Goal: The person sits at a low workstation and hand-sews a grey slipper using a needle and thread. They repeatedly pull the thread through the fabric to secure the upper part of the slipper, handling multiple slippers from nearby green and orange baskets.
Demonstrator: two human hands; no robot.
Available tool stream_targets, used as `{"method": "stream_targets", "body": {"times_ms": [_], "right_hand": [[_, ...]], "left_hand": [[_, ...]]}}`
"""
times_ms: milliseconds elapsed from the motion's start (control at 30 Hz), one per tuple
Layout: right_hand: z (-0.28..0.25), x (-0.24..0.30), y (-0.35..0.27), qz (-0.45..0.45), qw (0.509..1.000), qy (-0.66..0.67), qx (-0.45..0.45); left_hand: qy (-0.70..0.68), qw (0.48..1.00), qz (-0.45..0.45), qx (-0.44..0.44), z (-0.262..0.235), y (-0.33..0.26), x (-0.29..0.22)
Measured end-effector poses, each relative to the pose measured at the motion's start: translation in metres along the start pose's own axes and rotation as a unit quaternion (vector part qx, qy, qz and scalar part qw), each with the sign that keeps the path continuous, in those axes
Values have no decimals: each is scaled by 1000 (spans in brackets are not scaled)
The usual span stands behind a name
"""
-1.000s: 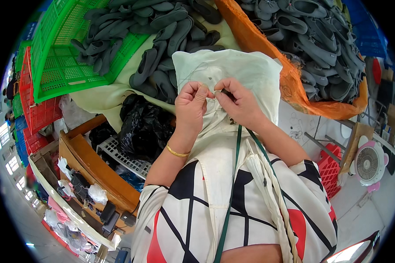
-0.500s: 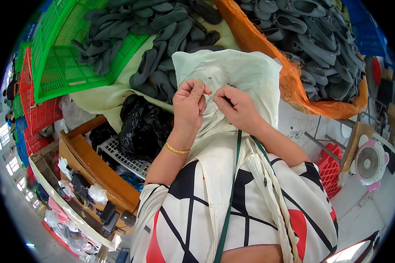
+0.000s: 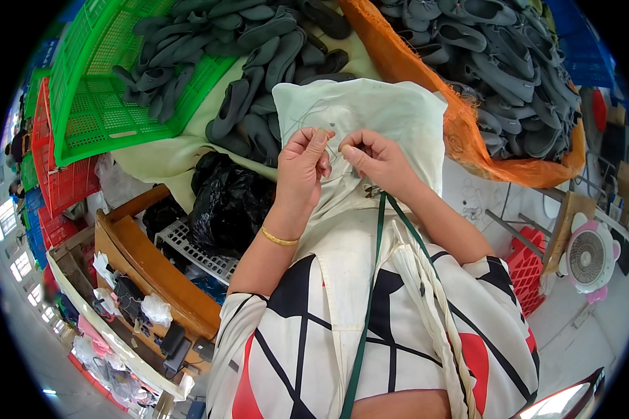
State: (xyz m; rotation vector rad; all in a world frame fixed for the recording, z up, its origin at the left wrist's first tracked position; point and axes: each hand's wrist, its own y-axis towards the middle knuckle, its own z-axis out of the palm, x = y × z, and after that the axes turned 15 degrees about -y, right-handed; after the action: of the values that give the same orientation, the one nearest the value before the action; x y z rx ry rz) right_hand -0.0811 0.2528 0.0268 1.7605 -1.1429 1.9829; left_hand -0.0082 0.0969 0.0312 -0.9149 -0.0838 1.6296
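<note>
Over the white cloth point(image 3: 398, 112) on my lap, my left hand point(image 3: 302, 166) and my right hand point(image 3: 379, 164) face each other a small gap apart. Thumb and forefinger of each are pinched together. Whatever is between the fingertips is too small to make out. Thin thread-like lines point(image 3: 320, 106) show on the cloth just beyond the left fingers. Below the right hand, a small dark metal piece point(image 3: 372, 189) hangs at the upper end of a green cord point(image 3: 378, 255), which runs down my front. A gold-coloured bangle point(image 3: 279, 238) circles my left wrist.
Dark grey shoes point(image 3: 258, 52) lie heaped ahead, partly inside a tipped green basket point(image 3: 108, 136). An orange sack point(image 3: 461, 143) at the right holds more shoes. Left of my arm are a black plastic bag point(image 3: 223, 202) and a wooden drawer point(image 3: 157, 269). A fan point(image 3: 586, 258) stands far right.
My right hand has turned slightly, its thumb now reaching forward beside the forefinger, and the small metal piece below it has come into view. The left hand has barely shifted.
</note>
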Motion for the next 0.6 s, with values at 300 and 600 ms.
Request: {"method": "stream_targets", "body": {"times_ms": [300, 600], "right_hand": [[3, 2, 2, 21, 999, 8, 30], [10, 4, 0, -81, 981, -161, -68]], "left_hand": [[-29, 999, -17, 17, -1, -1, 2], [92, 995, 7, 33, -1, -3, 5]]}}
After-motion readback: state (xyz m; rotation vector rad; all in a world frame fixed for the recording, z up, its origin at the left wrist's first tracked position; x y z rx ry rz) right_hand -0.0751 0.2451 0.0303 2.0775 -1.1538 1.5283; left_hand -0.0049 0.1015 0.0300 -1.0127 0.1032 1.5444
